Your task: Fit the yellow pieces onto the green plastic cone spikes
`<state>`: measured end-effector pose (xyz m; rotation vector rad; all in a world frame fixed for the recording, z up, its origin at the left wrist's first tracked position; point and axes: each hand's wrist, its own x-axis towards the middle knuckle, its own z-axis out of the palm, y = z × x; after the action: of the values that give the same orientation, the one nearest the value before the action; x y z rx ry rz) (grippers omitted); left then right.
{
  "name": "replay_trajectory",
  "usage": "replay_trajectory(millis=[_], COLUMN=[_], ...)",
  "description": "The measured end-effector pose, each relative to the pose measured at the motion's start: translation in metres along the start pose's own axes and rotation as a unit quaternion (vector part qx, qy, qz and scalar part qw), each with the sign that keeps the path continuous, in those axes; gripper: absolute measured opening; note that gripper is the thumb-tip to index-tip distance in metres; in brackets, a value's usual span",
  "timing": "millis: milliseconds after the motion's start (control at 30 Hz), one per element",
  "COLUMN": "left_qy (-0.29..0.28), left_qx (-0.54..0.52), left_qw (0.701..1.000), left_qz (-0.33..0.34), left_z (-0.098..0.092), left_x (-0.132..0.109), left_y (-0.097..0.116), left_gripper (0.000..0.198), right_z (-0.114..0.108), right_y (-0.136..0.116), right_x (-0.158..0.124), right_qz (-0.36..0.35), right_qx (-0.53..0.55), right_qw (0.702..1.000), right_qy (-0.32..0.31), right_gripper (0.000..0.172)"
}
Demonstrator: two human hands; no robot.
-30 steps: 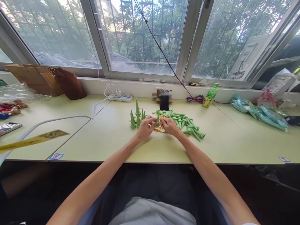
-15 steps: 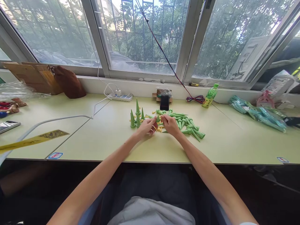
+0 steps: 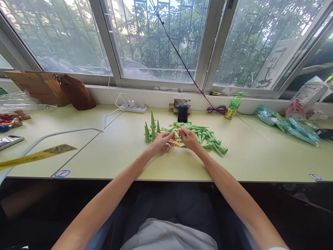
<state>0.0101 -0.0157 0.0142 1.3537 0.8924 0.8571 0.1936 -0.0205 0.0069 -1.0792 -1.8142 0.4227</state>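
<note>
My left hand is closed, thumb and fingers pinching a green cone-shaped plastic spike that shows partly between my hands. Close beside it, my right hand is also closed, fingertips pinched at the spike's right side; what they grip is too small to make out. Small yellow plastic pieces lie on the table under and between the hands. Left of my left hand, several green spikes stand upright with points up. A loose pile of green spikes lies right of my right hand.
On the pale table, a dark phone leans against a small box behind the spikes. A green-labelled bottle, a power strip and a brown pouch stand along the window. Teal plastic bags lie right; a white cable crosses left.
The green spike between my hands has tilted; its point stood up between the fingers before. Both hands stay in nearly the same place. The standing spikes and the pile have not moved.
</note>
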Motion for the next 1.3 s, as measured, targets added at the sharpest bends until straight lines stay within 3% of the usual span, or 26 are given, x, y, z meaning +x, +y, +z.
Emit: replay_trajectory(millis=[167, 467, 700, 1000, 1133, 1300], left_qy=[0.01, 0.069, 0.113, 0.102, 0.121, 0.154], left_qx=[0.069, 0.191, 0.262, 0.359, 0.344, 0.235], left_qw=[0.997, 0.965, 0.909, 0.827, 0.845, 0.914], left_qz=[0.045, 0.167, 0.304, 0.42, 0.391, 0.291], left_z=[-0.003, -0.001, -0.004, -0.011, -0.007, 0.004], left_x=[-0.002, -0.002, 0.007, 0.005, 0.006, 0.006], left_y=[0.0, -0.003, -0.014, -0.016, -0.014, -0.006], left_gripper=[0.051, 0.045, 0.035, 0.021, 0.022, 0.034], right_z=[0.0, 0.001, 0.003, 0.003, 0.006, 0.006], right_y=[0.002, 0.003, 0.008, 0.009, 0.008, 0.003], right_x=[0.0, 0.001, 0.002, 0.002, 0.003, 0.005], right_qz=[0.016, 0.049, 0.058, 0.07, 0.06, 0.038], right_qx=[0.003, 0.036, 0.081, 0.125, 0.114, 0.085], right_qw=[1.0, 0.997, 0.994, 0.987, 0.991, 0.994], right_qy=[-0.017, -0.037, -0.049, -0.068, -0.042, 0.047], right_gripper=[0.045, 0.047, 0.053, 0.055, 0.054, 0.051])
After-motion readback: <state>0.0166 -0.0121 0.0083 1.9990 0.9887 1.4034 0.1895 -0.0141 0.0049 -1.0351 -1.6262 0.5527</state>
